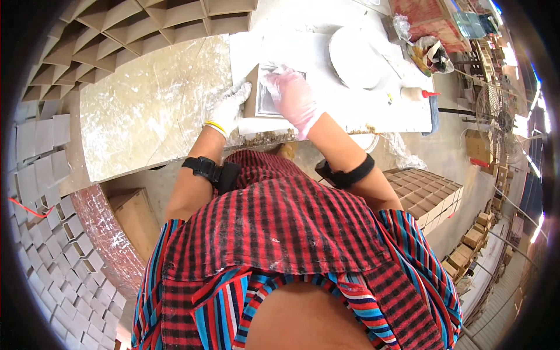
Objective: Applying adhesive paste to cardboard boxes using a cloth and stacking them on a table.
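A shallow rectangular box with brown-grey sides and a pale grey inside lies near the front edge of the worktable. My left hand, in a white glove with a yellow cuff band, rests at the box's left wall. Its fingers are stretched out and their tips touch the side. Over the box's open face is my right hand, in a thin pinkish see-through glove. Its fingers are bent together inside the box; whatever they hold is hidden. White sheeting lies beneath the box.
A round white plate-like disc and a white bottle with a red nozzle lie to the right. Gridded cardboard frames are stacked at the far left, more gridded boxes low at right. Beyond stands a fan.
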Demonstrator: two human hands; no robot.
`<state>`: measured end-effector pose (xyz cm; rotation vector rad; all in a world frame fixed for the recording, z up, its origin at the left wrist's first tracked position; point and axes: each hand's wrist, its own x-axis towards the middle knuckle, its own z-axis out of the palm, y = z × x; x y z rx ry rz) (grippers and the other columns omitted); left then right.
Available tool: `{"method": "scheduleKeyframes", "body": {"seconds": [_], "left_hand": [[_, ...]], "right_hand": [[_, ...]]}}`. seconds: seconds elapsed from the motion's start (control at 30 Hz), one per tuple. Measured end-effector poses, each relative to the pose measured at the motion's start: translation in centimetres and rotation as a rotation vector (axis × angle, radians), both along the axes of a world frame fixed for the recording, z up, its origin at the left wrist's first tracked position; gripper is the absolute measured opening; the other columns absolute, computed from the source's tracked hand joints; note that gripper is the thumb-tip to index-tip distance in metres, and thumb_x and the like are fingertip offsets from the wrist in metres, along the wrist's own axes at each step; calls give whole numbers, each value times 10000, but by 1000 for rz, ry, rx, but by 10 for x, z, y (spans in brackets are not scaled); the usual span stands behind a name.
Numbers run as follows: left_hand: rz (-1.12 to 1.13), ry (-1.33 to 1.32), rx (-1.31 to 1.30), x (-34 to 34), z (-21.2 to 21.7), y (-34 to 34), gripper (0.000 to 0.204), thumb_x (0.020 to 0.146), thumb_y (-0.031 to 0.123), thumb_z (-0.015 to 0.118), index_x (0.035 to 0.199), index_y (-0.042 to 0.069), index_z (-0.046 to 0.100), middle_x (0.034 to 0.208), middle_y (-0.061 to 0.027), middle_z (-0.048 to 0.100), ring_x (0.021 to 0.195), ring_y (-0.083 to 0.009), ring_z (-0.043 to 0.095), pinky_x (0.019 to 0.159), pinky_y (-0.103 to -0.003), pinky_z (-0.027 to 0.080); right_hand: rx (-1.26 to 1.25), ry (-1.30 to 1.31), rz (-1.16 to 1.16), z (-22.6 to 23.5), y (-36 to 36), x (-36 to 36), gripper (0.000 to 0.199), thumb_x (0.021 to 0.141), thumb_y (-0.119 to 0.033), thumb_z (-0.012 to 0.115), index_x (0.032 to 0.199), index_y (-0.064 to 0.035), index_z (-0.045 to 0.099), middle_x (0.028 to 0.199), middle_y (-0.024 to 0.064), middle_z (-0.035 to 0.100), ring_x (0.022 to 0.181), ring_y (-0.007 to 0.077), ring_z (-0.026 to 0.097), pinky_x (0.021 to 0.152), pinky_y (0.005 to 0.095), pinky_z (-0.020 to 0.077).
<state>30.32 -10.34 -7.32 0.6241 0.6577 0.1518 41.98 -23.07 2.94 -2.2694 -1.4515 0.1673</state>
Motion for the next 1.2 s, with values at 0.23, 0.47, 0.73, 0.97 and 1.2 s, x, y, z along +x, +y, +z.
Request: {"method": "scheduleKeyframes", "body": {"seconds": [0.23,0.47,0.73,0.97,1.2], "left_hand": [[-8,21,31,0,-1,1,374,920,153,507,1278,56,458,1198,-57,545,1064,-169,530,900,-318,461],[-10,-30,-13,-2,0,0,373,902,153,544,1254,48,477,1162,-45,557,1042,-154,534,889,-304,460],[-9,-68,-33,-6,6,0,437,874,134,594,1278,41,456,1215,-57,530,1082,-165,506,908,-301,444],[-187,-142,-98,-13,12,6,445,945,227,441,1334,36,343,1306,-109,427,1173,-243,431,966,-393,386],[-191,-71,-9,-13,19,9,289,894,198,562,1142,52,531,983,-24,598,873,-159,568,710,-296,487]], "right_hand": [[90,300,-173,3,4,7,406,668,-60,578,1071,-37,622,1109,202,581,1072,320,529,941,357,413],[-64,401,18,6,-10,-7,364,688,-55,586,1047,-80,644,1097,211,580,1074,327,527,924,367,417],[208,1140,-191,10,-45,13,319,769,9,576,1088,24,598,1008,114,654,941,173,613,845,292,479],[656,1509,-3,11,-83,19,349,875,-152,554,1202,-34,526,1115,78,603,989,158,583,852,310,478],[670,1370,-145,30,-110,29,311,848,-59,582,1154,-7,572,1105,49,605,991,107,542,886,257,422]]}}
